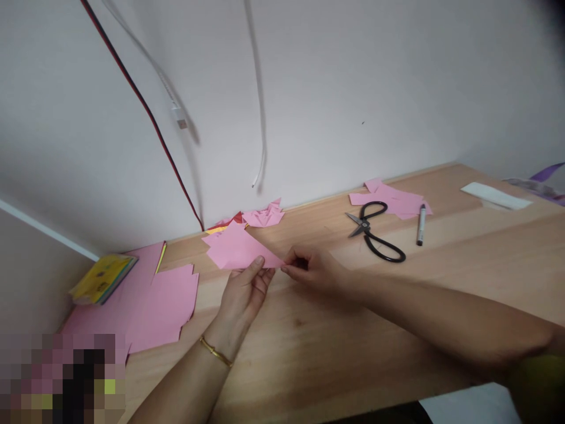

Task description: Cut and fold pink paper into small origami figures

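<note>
A folded, triangular piece of pink paper point(241, 250) is held over the wooden table by both of my hands. My left hand point(247, 288), with a gold bracelet at the wrist, grips its lower edge, thumb on top and fingers beneath. At the paper's pointed right corner, my right hand point(309, 266) pinches the tip between thumb and fingertips. Just behind, folded pink paper pieces point(265, 217) lie against the wall, beside a bit of red and yellow paper point(229, 224). Black-handled scissors point(365, 226) rest open to the right of my hands.
Pink sheets point(163, 306) cover the table's left side, with a yellow packet point(103, 278) on them. Pink scraps point(392, 199), a marker point(421, 225) and a white strip point(494, 195) lie at the right. A white USB cable point(176, 112) and another white cable point(260, 88) hang along the wall.
</note>
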A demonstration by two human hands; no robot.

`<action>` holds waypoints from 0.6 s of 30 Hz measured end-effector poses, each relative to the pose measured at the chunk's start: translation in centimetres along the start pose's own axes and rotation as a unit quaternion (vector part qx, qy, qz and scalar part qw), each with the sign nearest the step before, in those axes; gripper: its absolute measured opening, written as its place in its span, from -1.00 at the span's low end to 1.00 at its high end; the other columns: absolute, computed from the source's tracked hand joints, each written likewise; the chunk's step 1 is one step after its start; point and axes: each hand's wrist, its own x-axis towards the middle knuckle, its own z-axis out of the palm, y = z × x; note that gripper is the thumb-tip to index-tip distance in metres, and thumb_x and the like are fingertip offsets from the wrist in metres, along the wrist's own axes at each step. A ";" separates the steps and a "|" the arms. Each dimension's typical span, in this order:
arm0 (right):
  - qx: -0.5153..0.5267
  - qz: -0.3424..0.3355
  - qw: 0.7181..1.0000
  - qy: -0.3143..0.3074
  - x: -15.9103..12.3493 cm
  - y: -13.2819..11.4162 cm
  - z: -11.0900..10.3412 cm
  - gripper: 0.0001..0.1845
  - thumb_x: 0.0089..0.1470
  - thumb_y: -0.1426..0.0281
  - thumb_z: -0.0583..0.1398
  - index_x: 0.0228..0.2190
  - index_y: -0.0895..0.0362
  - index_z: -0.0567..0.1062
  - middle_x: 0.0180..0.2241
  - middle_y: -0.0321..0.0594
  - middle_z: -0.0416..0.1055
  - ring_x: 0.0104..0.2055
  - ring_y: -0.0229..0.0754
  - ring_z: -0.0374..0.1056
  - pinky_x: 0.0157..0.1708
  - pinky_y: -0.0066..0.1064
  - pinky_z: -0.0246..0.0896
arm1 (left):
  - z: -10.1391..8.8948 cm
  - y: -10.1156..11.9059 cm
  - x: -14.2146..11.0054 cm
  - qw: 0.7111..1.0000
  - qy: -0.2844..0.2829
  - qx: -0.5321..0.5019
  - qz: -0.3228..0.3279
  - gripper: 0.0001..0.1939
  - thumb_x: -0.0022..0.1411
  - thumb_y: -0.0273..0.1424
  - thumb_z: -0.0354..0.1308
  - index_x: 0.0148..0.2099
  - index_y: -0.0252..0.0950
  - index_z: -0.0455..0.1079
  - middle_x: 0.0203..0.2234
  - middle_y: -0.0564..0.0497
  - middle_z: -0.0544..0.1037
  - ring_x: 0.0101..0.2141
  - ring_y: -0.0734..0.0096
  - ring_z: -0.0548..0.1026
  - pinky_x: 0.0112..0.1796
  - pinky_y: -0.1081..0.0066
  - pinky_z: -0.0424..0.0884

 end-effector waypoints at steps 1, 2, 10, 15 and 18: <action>-0.005 0.001 1.000 0.005 0.0 0.0 0.0 -0.80 0.04 0.29 0.16 -0.50 0.17 0.40 -0.54 -0.30 0.33 -0.49 -0.31 0.18 -0.51 -0.47 0.06 | 0.0 0.0 0.0 1.000 0.004 -0.002 0.001 -0.77 0.02 -0.65 0.22 -0.23 -0.37 0.40 -0.43 -0.02 0.55 -0.40 0.43 0.53 -0.34 0.43 0.50; -0.010 0.002 1.000 0.009 0.0 -0.1 0.0 -0.78 0.04 0.27 0.17 -0.51 0.17 0.39 -0.55 -0.30 0.31 -0.50 -0.31 0.18 -0.51 -0.48 0.05 | 0.0 0.0 0.1 1.000 0.008 -0.002 0.001 -0.78 0.02 -0.66 0.22 -0.24 -0.38 0.40 -0.45 -0.01 0.54 -0.43 0.46 0.52 -0.37 0.45 0.50; -0.027 -0.024 0.999 -0.038 0.1 0.4 -0.3 -0.80 0.09 0.28 0.12 -0.45 0.16 0.36 -0.51 -0.30 0.31 -0.48 -0.31 0.17 -0.49 -0.47 0.05 | -0.2 -0.1 0.1 1.000 0.009 0.007 0.012 -0.78 0.01 -0.66 0.23 -0.24 -0.38 0.41 -0.40 -0.03 0.56 -0.41 0.47 0.52 -0.37 0.48 0.50; -0.020 0.004 0.996 -0.081 0.2 0.5 -0.4 -0.71 0.10 0.18 0.12 -0.44 0.17 0.37 -0.52 -0.31 0.28 -0.49 -0.32 0.15 -0.51 -0.47 0.02 | -0.2 -0.2 0.1 0.998 0.004 0.061 0.023 -0.74 -0.05 -0.60 0.30 -0.23 -0.39 0.44 -0.38 -0.04 0.57 -0.38 0.42 0.53 -0.33 0.44 0.49; 0.004 -0.018 0.998 -0.053 0.2 0.3 -0.3 -0.70 0.09 0.16 0.14 -0.37 0.17 0.38 -0.48 -0.30 0.30 -0.45 -0.31 0.17 -0.47 -0.47 0.06 | -0.3 -0.5 -0.1 0.996 0.000 0.087 0.019 -0.74 -0.07 -0.55 0.33 -0.25 -0.42 0.46 -0.37 -0.07 0.57 -0.36 0.40 0.52 -0.37 0.47 0.47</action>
